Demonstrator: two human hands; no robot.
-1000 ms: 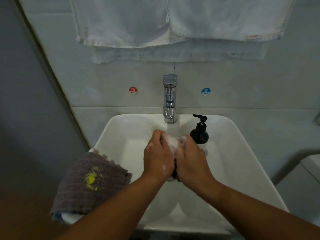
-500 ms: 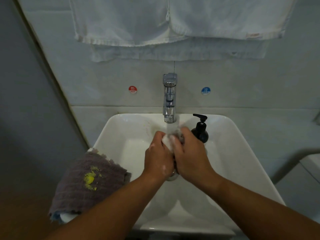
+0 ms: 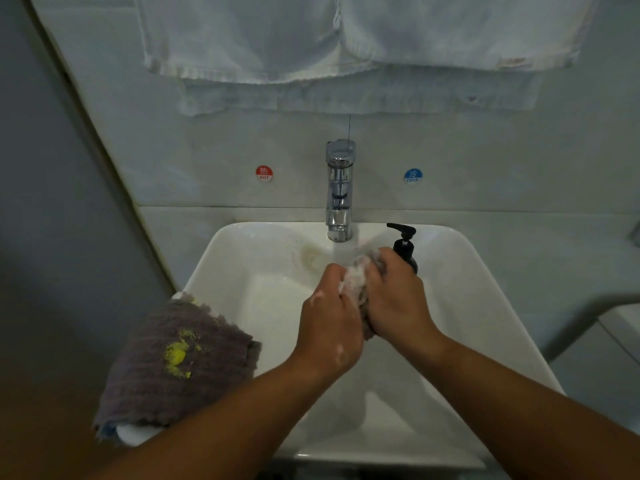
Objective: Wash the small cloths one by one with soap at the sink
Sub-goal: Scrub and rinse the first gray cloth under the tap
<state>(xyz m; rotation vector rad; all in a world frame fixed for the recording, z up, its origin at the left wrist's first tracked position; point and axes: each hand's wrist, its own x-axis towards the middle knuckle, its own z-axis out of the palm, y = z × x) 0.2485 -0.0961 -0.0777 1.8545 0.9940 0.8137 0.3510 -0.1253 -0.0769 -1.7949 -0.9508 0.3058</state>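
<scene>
The back wall (image 3: 207, 150) is pale, glossy tile in dim, bluish light, with two round stickers on it: a red HOT sticker (image 3: 264, 173) to the left and a blue COLD sticker (image 3: 412, 176) to the right. White towels (image 3: 242, 36) hang side by side across its top, their hems faintly stained, over another pale towel (image 3: 346, 97) that shows just below them. A plain grey side wall (image 3: 52, 202) closes the left along a dark slanting edge, a pale ledge (image 3: 519, 244) runs along the foot of the tile, and a white fixture (image 3: 620, 327) juts in at the right edge, too cut off to identify.
</scene>
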